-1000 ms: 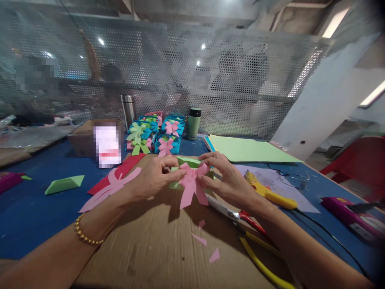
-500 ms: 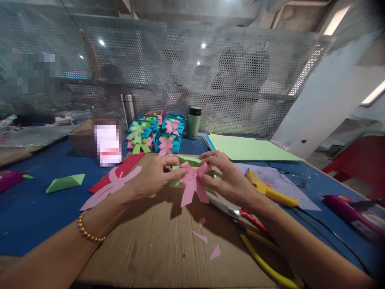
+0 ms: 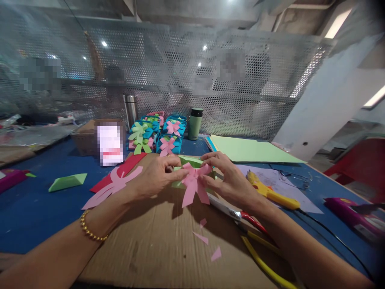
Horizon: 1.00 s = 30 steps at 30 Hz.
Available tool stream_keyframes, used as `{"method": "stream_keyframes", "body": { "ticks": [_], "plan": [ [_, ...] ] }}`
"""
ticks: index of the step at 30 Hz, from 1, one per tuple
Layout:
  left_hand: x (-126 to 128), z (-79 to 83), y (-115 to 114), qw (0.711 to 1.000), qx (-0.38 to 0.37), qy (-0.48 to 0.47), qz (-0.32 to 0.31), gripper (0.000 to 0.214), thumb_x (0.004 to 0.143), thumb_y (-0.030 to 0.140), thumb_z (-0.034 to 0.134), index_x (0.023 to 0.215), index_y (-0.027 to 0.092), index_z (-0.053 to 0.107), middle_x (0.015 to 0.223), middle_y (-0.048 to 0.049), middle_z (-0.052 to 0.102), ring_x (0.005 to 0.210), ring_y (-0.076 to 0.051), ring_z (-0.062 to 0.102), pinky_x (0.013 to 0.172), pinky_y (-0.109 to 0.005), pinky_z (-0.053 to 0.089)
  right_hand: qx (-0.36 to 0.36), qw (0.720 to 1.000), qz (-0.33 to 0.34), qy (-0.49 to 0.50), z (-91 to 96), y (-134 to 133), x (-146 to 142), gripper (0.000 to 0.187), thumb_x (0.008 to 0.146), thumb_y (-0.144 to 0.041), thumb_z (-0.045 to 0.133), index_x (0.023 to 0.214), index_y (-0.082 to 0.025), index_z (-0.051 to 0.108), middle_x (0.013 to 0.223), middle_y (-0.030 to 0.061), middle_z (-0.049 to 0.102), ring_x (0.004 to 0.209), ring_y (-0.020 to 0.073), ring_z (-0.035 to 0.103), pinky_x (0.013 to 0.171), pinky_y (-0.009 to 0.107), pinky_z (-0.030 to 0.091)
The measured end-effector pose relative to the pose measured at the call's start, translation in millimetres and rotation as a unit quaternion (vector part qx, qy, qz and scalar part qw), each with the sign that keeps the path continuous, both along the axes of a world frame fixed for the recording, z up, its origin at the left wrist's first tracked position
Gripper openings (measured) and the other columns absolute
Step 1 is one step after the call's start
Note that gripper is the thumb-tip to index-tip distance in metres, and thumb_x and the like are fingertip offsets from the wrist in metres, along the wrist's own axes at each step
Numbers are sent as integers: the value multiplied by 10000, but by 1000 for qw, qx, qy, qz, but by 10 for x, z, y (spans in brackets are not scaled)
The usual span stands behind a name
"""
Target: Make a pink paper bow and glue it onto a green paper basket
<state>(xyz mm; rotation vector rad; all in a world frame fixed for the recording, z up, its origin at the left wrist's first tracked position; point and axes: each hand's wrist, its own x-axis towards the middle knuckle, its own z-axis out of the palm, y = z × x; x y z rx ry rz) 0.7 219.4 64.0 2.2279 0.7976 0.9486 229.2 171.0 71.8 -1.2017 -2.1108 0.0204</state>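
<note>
A pink paper bow (image 3: 196, 185) with hanging tails sits against a small light-green paper box (image 3: 192, 161), just above the cardboard sheet (image 3: 156, 241). My left hand (image 3: 159, 174) pinches the bow's left loop between thumb and fingers. On the other side, my right hand (image 3: 224, 176) has its thumb and fingers closed about the right loop. Most of the green box is hidden behind the bow and my fingers. Under my right forearm lie scissors (image 3: 224, 206) with red and yellow handles. Pink paper scraps (image 3: 201, 237) are scattered on the cardboard.
A yellow glue gun (image 3: 275, 196) lies right on purple paper (image 3: 303, 196). Green card sheets (image 3: 255, 150), a green tumbler (image 3: 195, 124) and small blue paper baskets (image 3: 171, 140) stand behind. Pink cut paper (image 3: 116, 186), red paper (image 3: 104, 184) and a lit phone (image 3: 110, 144) are left.
The whole view has shifted slightly. Both hands keep the same hold on the pink bow, and nothing else has visibly moved.
</note>
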Motion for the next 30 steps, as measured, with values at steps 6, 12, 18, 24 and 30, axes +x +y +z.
{"method": "stream_keyframes", "body": {
  "ticks": [6,12,18,24,30],
  "plan": [
    [11,2,2,1000,-21,-5,1,347,908,371,613,631,176,536,667,42,416,638,-120,384,574,-279,280,2,1000,0,-2,11,6,1,48,860,-202,665,889,-225,635,1166,81,638,1092,246,604,974,475,480],
    [-2,-23,22,1000,-23,-1,-3,315,916,380,606,680,172,601,678,39,460,649,-122,398,591,-278,292,4,1000,2,-2,12,-9,1,65,850,-193,680,872,-228,630,1157,78,640,1092,245,606,972,478,486],
    [0,-34,29,1000,6,-6,1,330,914,362,614,644,177,570,683,36,465,661,-127,413,603,-285,301,5,1000,-2,-4,13,-14,-2,51,862,-200,672,875,-226,630,1170,83,637,1103,246,605,982,478,484],
    [13,-40,23,1000,-4,-11,2,326,909,382,614,651,186,577,687,27,469,648,-132,422,583,-283,313,6,1000,-3,-6,13,-21,-8,56,857,-188,668,838,-224,630,1154,84,642,1079,256,612,963,484,493],
    [17,-48,28,1000,-10,-13,6,340,903,386,617,637,183,556,677,34,446,631,-123,408,578,-279,300,9,1000,-3,-8,24,-18,-12,59,848,-180,672,856,-224,633,1155,87,641,1090,259,608,966,490,488]
  ]
}}
